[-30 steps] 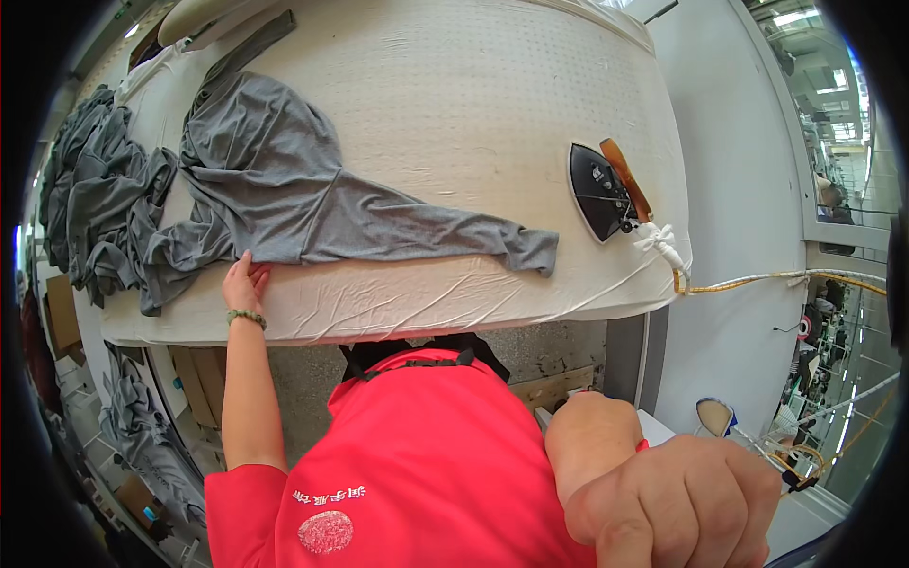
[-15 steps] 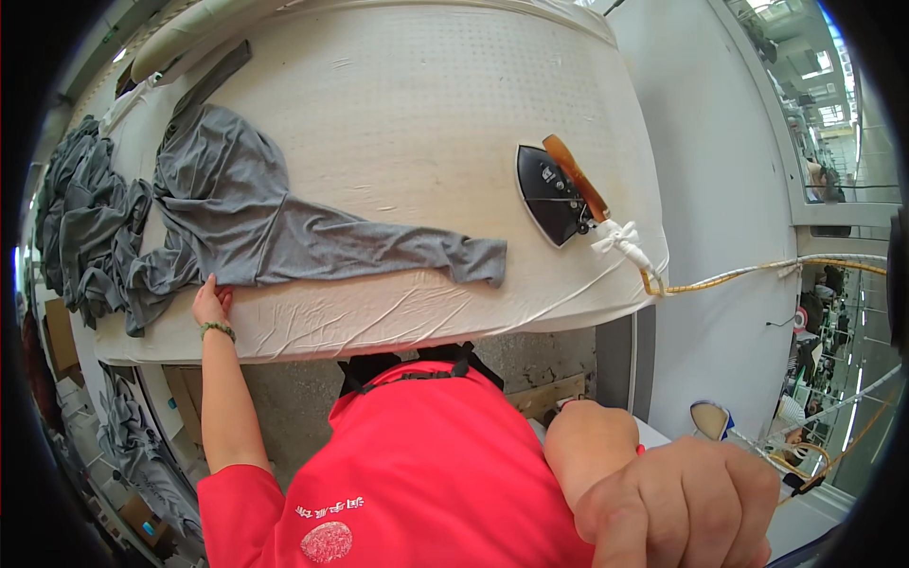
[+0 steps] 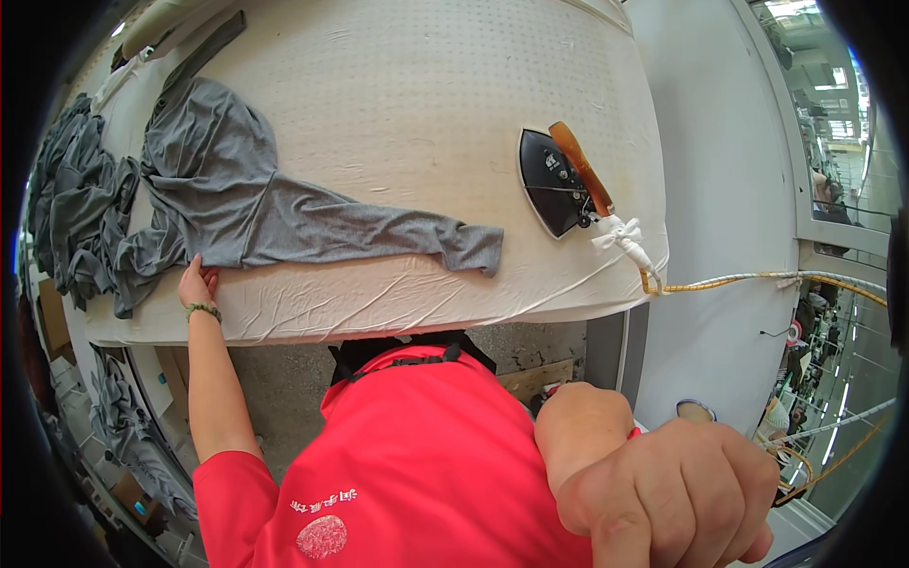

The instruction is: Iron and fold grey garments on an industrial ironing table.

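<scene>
One heap of gray cloth (image 3: 71, 208) lies left of the left hand (image 3: 199, 284). This hand, with one green band (image 3: 203, 310) on its wrist, pinches the near edge of one gray garment (image 3: 213, 156). Most of the garment spreads out past the grip on one pale table (image 3: 398, 104), and a long, thin part (image 3: 379, 230) points right. Well right of the grip rests one black iron (image 3: 547, 185). Farthest right, one right hand (image 3: 672, 492) bends its fingers; I can't tell if it's closed or holding something.
</scene>
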